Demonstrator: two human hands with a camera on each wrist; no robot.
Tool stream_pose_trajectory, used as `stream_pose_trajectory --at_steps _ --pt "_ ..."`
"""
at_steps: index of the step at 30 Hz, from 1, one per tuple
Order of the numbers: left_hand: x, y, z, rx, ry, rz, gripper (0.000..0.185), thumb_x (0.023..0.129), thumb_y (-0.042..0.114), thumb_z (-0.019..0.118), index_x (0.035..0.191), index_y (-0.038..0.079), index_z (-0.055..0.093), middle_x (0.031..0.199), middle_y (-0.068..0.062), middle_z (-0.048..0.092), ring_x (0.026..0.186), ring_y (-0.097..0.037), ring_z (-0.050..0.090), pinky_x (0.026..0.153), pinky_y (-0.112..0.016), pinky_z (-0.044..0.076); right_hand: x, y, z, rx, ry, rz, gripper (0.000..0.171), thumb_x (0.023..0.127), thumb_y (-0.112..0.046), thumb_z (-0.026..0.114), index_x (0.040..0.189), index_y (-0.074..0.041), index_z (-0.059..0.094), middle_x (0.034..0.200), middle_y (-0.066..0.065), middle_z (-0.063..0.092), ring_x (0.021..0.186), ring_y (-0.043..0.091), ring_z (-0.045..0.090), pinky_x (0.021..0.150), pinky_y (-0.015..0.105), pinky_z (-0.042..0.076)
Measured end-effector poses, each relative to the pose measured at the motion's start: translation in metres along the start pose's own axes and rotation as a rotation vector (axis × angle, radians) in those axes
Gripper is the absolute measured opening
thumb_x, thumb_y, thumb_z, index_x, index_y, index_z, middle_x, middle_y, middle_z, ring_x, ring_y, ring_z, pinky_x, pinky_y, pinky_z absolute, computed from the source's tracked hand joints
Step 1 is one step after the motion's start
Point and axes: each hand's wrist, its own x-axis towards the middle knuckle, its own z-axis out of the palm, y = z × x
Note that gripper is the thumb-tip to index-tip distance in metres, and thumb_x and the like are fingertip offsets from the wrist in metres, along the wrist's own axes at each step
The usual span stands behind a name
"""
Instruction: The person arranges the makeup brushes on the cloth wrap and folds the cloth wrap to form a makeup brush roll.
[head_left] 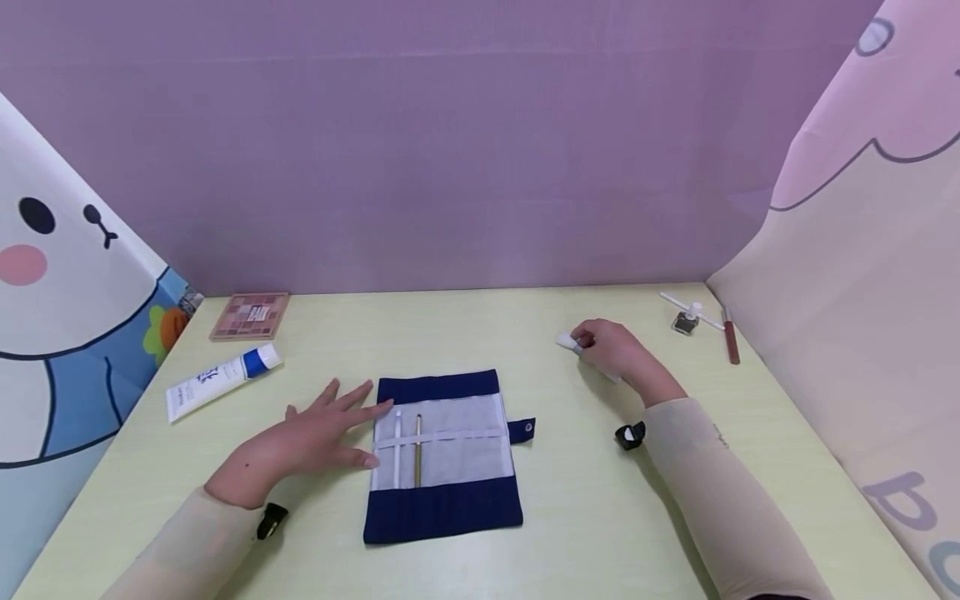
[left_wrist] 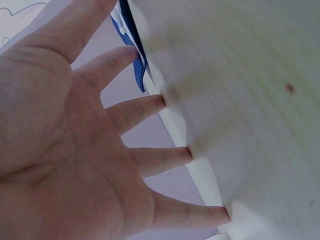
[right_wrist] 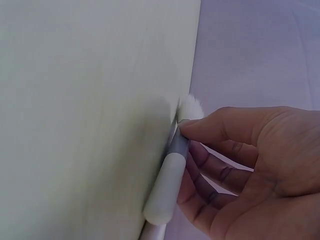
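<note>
Right hand (head_left: 611, 347) pinches a white brush (right_wrist: 172, 165) lying on the counter (head_left: 600, 517) right of the roll pouch (head_left: 442, 454); left hand (head_left: 315, 433) lies flat, fingers spread, fingertips at the pouch's left edge.

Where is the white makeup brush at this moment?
In the head view the white makeup brush lies on the table, right of the blue roll-up pouch, pinched by the right hand.
</note>
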Motion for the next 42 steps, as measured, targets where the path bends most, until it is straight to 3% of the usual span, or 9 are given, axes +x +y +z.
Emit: stream_pose_trajectory --at_steps 13,26,31,42 --pt "0.000 0.000 0.000 0.005 0.004 0.008 0.086 0.090 0.064 0.076 0.164 0.036 0.043 0.180 -0.015 0.020 0.160 -0.065 0.008 0.101 -0.101 0.013 -0.006 -0.015 -0.005 0.049 0.027 -0.072 0.037 0.102 -0.006 0.061 0.139 -0.002 0.065 0.128 0.018 0.069 0.118 0.033 0.064 0.100 0.046 0.053" --pt "0.000 0.000 -0.001 0.001 -0.001 0.002 0.087 0.089 0.065 0.076 0.164 0.036 0.043 0.180 -0.015 0.020 0.160 -0.066 0.007 0.100 -0.101 0.012 -0.006 -0.053 -0.002 0.121 0.066 -0.156 0.036 0.097 -0.010 0.068 0.133 -0.004 0.069 0.120 0.015 0.074 0.109 0.029 0.071 0.081 0.029 0.057" --pt "0.000 -0.001 0.000 -0.002 0.001 0.004 0.088 0.088 0.066 0.075 0.164 0.037 0.042 0.180 -0.015 0.019 0.160 -0.066 0.006 0.100 -0.101 0.011 -0.006 -0.070 0.002 0.187 0.071 -0.182 0.039 0.094 -0.010 0.067 0.133 -0.005 0.069 0.119 0.014 0.074 0.109 0.029 0.071 0.080 0.029 0.058" --pt "0.001 -0.002 0.001 0.002 -0.002 -0.002 0.088 0.088 0.067 0.075 0.164 0.038 0.043 0.180 -0.015 0.020 0.160 -0.065 0.007 0.101 -0.101 0.011 -0.002 -0.103 0.018 0.301 0.012 -0.220 0.038 0.094 -0.012 0.069 0.131 -0.006 0.063 0.117 0.010 0.070 0.105 0.024 0.070 0.079 0.029 0.057"
